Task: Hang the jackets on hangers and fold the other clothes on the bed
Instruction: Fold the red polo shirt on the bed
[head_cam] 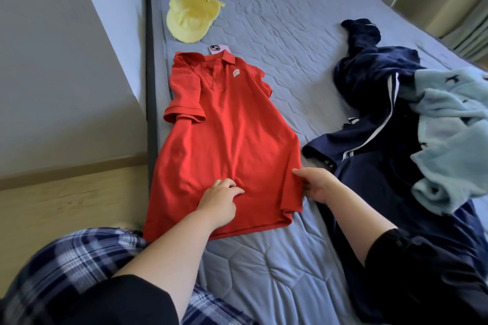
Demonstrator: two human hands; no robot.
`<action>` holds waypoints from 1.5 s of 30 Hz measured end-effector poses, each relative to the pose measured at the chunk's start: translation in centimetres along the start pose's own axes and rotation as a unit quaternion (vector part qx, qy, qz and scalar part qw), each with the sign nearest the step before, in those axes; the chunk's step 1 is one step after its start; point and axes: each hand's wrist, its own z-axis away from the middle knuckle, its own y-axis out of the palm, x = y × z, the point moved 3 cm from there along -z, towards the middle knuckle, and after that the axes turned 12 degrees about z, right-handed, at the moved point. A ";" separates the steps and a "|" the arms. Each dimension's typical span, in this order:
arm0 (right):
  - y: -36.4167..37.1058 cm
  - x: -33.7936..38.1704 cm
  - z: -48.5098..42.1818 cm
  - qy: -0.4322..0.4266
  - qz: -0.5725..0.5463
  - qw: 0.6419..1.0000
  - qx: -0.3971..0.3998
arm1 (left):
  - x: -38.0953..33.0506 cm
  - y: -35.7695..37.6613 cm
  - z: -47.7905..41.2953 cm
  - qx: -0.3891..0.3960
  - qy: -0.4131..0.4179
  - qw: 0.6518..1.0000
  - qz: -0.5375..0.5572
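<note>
**Head view: red polo shirt (224, 124) spread flat, folding barely begun**

Centre-left of the frame, the red polo shirt lies face up and unfolded on the bed (290, 21), collar toward the top. The left hand (220, 200) curls its fingers into the cloth near the hem, apparently pinching it. The right hand (317, 185) grasps the shirt's side edge. At right, a navy jacket (375, 82) and pale blue fleece (454, 124) lie heaped, unhung and unfolded. A yellow cap (191, 17) and phone (218, 49) sit upper left. No hangers show, so most work seems left.
</note>
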 end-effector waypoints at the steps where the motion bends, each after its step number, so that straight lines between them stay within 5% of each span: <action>1: -0.1 0.1 0.0 -0.048 0.045 0.997 -0.044 | 0.0 0.0 0.0 0.000 0.000 1.000 0.001; 5: -0.3 1.2 1.2 -0.191 0.284 0.913 -0.220 | -0.1 -0.1 0.1 -0.010 0.005 1.000 0.009; 11: -2.6 1.5 2.6 -0.210 0.403 0.817 -0.356 | -0.2 0.0 0.4 0.007 0.027 0.998 -0.051; 15: -3.0 1.8 3.1 -0.219 0.423 0.798 -0.369 | -1.8 1.0 1.0 0.058 0.115 0.967 -0.220; 17: -3.2 1.7 2.7 -0.185 0.411 0.825 -0.340 | -2.7 1.7 1.2 0.063 0.134 0.957 -0.248; 20: -4.3 2.0 2.3 -0.162 0.276 0.891 -0.323 | -3.2 1.4 0.6 0.031 0.103 0.983 -0.149; 22: -5.0 2.5 2.5 -0.166 0.271 0.887 -0.335 | -3.3 0.1 -0.3 0.035 0.025 0.999 0.021; 24: -5.3 2.9 2.8 -0.147 0.442 0.822 -0.329 | -3.4 -0.1 -0.7 0.084 -0.026 0.982 0.168; 26: -4.6 2.7 2.9 -0.085 0.612 0.734 -0.281 | -4.7 1.2 0.0 0.204 -0.028 0.962 0.179; 29: -2.5 2.3 2.6 -0.035 0.677 0.694 -0.243 | -5.8 4.2 1.1 0.334 -0.094 0.914 0.212; 32: 1.0 3.5 2.2 -0.198 0.680 0.633 -0.312 | -3.9 1.8 -0.6 0.185 -0.133 0.931 0.286; 35: 4.7 3.3 1.4 -0.330 0.666 0.614 -0.265 | 0.8 -3.4 -1.3 -0.059 -0.103 0.988 0.102; 39: 7.4 2.3 -0.7 -0.195 0.760 0.602 -0.146 | 5.7 -6.2 -1.0 -0.199 -0.160 0.963 0.084; 45: 13.2 9.4 -0.1 -0.344 0.644 0.657 -0.190 | 8.0 -8.1 -1.6 -0.318 -0.262 0.892 0.185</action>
